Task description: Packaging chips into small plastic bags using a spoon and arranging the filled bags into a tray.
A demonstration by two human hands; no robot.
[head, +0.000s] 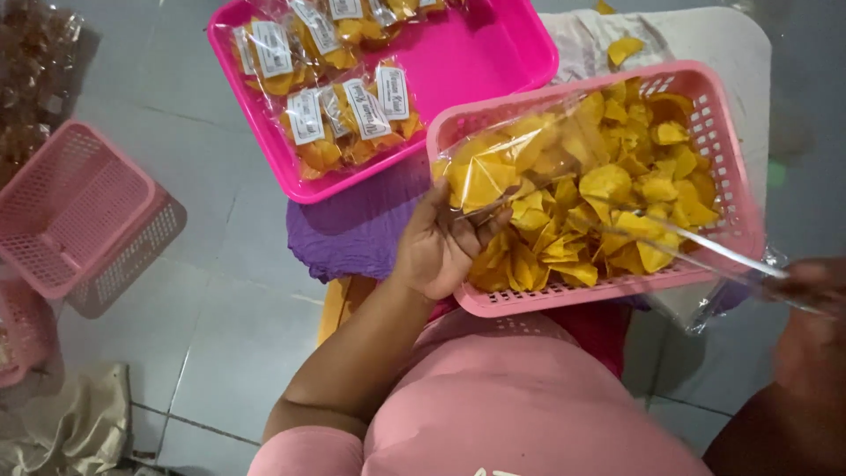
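Grey floor tiles (220,291) filled the room at nine o'clock, bearing empty pink baskets (75,207). Left hand (441,247) had its grip clamped on a clear bag of yellow chips (493,172) over the pink chip basket (736,189) on the lap. Right hand (806,291), blurred at three o'clock, held metal tongs (705,247). A magenta tray (493,53) of sealed packets (348,110) lay at twelve.

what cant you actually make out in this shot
- Right hand, head view: motion-blurred and cut by the right edge; its grip on the metal tongs is unclear.
- Left hand: fingertips hidden behind the clear bag of yellow chips.
- Packets in the pink tray: top ones cut off by the frame.
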